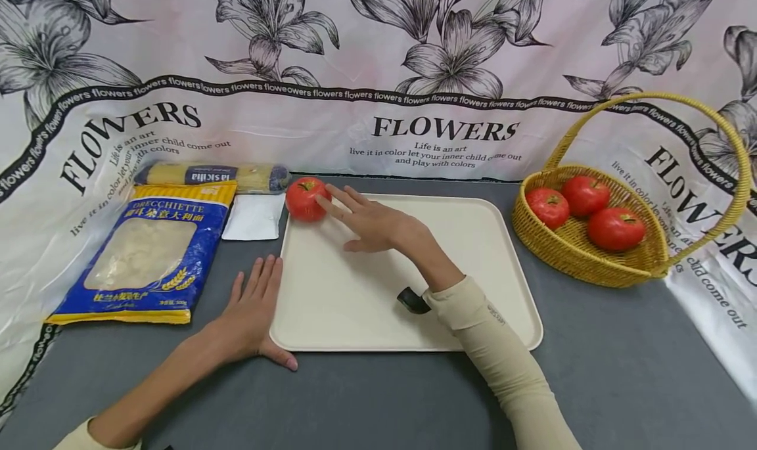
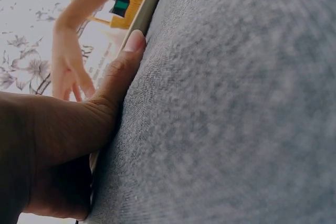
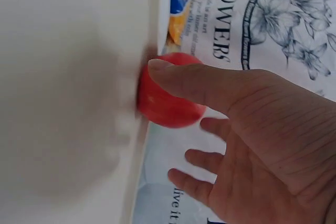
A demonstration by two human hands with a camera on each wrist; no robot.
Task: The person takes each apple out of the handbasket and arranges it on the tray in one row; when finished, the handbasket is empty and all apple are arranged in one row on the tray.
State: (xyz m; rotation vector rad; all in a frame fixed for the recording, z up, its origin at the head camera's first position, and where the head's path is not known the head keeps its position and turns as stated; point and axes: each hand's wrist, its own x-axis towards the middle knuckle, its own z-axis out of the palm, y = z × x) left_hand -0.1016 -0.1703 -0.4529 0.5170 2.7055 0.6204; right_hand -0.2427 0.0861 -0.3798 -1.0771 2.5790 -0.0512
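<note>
A red tomato sits at the far left corner of the cream tray. Over the tray, my right hand reaches toward it with fingers spread, fingertips right at the tomato's side in the head view. In the right wrist view, the thumb overlaps the tomato, and nothing is gripped. My left hand lies flat on the grey table along the tray's left edge, its fingers straight and its thumb stretched along the near corner.
On the right stands a yellow woven basket with a tall handle, holding three tomatoes. To the left lie a blue orecchiette bag, a spaghetti pack and a white packet. A flower-printed cloth hangs behind.
</note>
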